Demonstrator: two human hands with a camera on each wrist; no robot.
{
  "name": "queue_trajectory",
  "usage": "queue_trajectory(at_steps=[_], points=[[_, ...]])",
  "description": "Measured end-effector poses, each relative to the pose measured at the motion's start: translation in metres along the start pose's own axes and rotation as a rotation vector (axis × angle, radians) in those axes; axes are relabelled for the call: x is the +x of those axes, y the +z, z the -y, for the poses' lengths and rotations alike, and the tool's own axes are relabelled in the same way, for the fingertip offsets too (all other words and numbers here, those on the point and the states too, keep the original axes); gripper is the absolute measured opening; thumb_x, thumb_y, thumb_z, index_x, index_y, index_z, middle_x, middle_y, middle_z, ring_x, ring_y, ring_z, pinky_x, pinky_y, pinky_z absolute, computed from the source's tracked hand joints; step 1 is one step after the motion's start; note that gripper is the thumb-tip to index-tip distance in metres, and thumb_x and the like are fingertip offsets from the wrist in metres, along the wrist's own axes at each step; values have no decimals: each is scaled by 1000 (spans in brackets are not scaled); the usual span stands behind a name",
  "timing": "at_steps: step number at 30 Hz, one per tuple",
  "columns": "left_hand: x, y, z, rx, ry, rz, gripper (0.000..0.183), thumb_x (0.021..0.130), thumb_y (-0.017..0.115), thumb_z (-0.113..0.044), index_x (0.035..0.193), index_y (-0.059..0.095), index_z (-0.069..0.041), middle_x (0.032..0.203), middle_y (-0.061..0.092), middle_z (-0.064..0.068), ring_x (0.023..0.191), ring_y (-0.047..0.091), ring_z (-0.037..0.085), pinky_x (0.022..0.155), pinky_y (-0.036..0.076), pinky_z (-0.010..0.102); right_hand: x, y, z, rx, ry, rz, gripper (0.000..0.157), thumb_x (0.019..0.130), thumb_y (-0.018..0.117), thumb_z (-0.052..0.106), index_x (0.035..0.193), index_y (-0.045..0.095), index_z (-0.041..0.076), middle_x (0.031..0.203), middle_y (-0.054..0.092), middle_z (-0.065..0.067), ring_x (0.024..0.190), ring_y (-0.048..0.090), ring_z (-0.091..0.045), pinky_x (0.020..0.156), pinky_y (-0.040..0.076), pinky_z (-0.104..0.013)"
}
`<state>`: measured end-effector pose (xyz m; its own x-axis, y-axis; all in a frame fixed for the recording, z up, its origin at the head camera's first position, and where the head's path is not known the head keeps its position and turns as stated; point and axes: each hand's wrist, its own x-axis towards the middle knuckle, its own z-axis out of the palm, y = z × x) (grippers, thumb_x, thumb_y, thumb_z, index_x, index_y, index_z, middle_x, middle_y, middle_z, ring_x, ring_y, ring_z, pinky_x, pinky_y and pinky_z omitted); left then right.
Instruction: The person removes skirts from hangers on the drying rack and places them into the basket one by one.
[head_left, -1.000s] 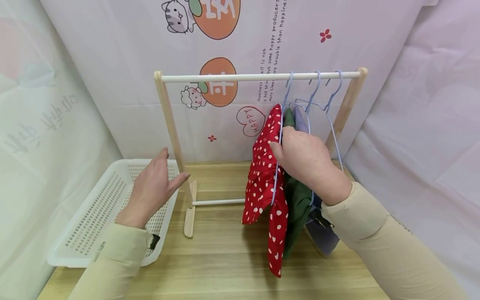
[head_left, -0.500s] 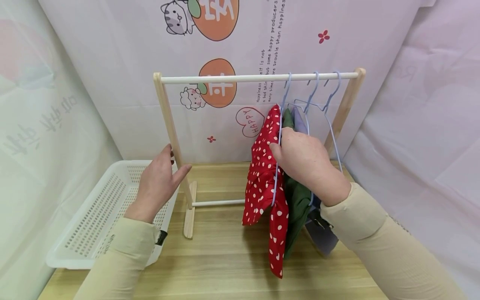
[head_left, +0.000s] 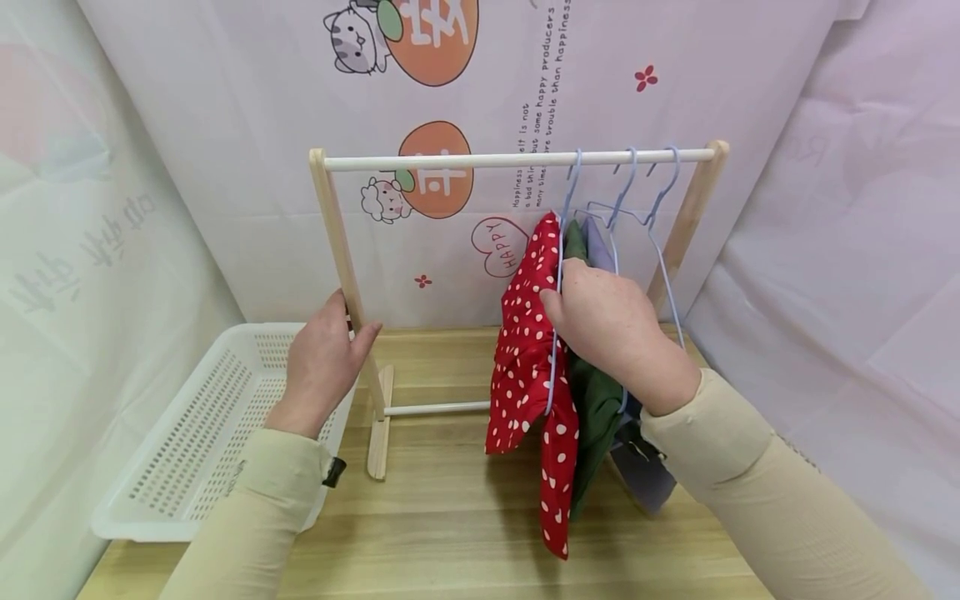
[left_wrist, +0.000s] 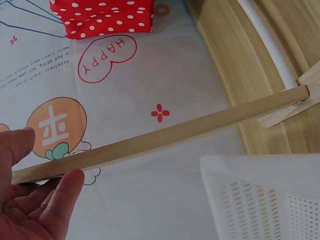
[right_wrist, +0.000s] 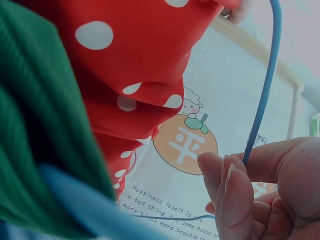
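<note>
My right hand [head_left: 611, 321] pinches the blue wire hanger [right_wrist: 270, 65] nearest the middle of the rack, thumb and fingertips meeting at its side. A red cloth garment with white dots [head_left: 525, 342] hangs on that hanger, whose hook sits over the white rail. Behind it hang a green garment [head_left: 592, 408] and a purple-grey one [head_left: 645, 475], partly hidden by my right hand and sleeve. At the left, my left hand [head_left: 322, 354] holds the wooden post of the clothes rack [left_wrist: 175, 137], thumb on one side and fingers on the other.
A white perforated basket [head_left: 142, 467] stands left of the rack on the wood-grain table [head_left: 435, 517]. Two more blue hangers hang at the rail's right end, near the right post [head_left: 693, 208]. Printed white cloth [head_left: 247, 167] walls the back and sides.
My left hand has moved right, from beside the post to a hold around it. My right hand stays at the hanger, and the garments have hardly shifted.
</note>
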<state>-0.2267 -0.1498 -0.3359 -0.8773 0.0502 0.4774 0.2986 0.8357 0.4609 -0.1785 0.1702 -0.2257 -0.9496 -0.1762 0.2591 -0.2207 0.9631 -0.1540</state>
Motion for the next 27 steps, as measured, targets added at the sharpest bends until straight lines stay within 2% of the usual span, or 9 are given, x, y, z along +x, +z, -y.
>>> queue_trajectory(at_steps=[7,12,18,27], points=[[3,4,3,-11,-1,-43,33,104,65,-21,123,61,5,109,74,24,92,75,39,74,59,54,0,2,1,-17,2,1,31,104,58,28,107,57,-2,68,57,-10,55,58,-22,52,55,-34],[3,5,5,-23,10,-48,31,105,63,-20,122,61,6,108,74,24,93,75,39,75,59,54,0,2,2,-22,0,7,31,103,61,27,109,57,-3,69,58,-10,56,59,-22,54,57,-35],[5,8,7,-7,19,-78,29,105,64,-21,118,63,4,101,75,22,83,74,38,69,57,54,1,2,5,-18,0,17,32,103,61,27,113,57,-3,72,60,-10,58,61,-22,57,59,-37],[6,9,8,-15,-4,-78,26,105,63,-20,116,65,4,100,75,22,82,74,39,70,57,55,2,4,9,-27,-27,5,32,103,61,26,114,58,-4,74,61,-10,62,63,-23,61,60,-39]])
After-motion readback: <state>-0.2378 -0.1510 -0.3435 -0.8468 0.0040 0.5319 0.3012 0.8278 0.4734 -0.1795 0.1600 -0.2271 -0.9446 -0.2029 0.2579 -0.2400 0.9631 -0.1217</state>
